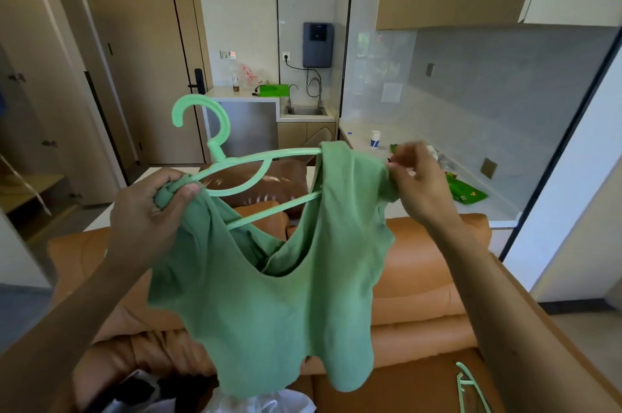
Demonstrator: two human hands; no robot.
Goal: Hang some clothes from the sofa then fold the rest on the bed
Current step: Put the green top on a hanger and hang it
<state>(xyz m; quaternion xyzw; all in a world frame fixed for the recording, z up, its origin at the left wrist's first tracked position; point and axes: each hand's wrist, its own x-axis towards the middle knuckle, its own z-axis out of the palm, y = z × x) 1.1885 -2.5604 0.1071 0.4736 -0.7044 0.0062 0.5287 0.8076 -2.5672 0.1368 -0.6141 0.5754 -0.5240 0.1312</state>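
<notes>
I held the green top [269, 305] above the sofa [430, 278]: left hand [151, 207] curled round one strap and the end of the green hanger [215, 147], right hand [420, 183] pinching the other strap over the far arm. I judged it nearly on but not hung; a heap of clothes [269, 404] and a spare hanger [470, 385] lay below, the bed folding yet to come.

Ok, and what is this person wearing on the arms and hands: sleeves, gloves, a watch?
Nothing that shows. The left hand and right hand are bare, with no gloves or watch, and both forearms are uncovered to the frame's edge; no sleeve is in view.
</notes>
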